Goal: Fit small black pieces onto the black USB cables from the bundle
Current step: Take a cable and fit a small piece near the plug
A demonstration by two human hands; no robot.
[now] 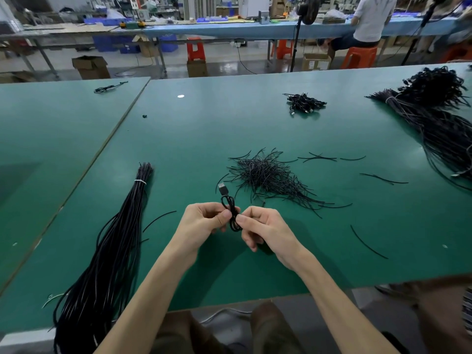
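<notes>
USB cable [231, 209]: 1 folded loop, long axis 12-to-6 o'clock, plug [223, 189] at 11 o'clock above the grip. Left hand [204, 222], right hand [264, 227]: both pinching its middle, equally near. Loose black pieces [265, 175]: heap, 1 o'clock.

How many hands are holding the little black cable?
2. The left hand pinches the USB cable on one side; the right hand pinches it on the other. Neither is hidden.

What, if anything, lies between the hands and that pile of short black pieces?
Nothing visible does. The left hand and right hand pinch the folded USB cable; only bare green table separates them from the pile just beyond.
</notes>
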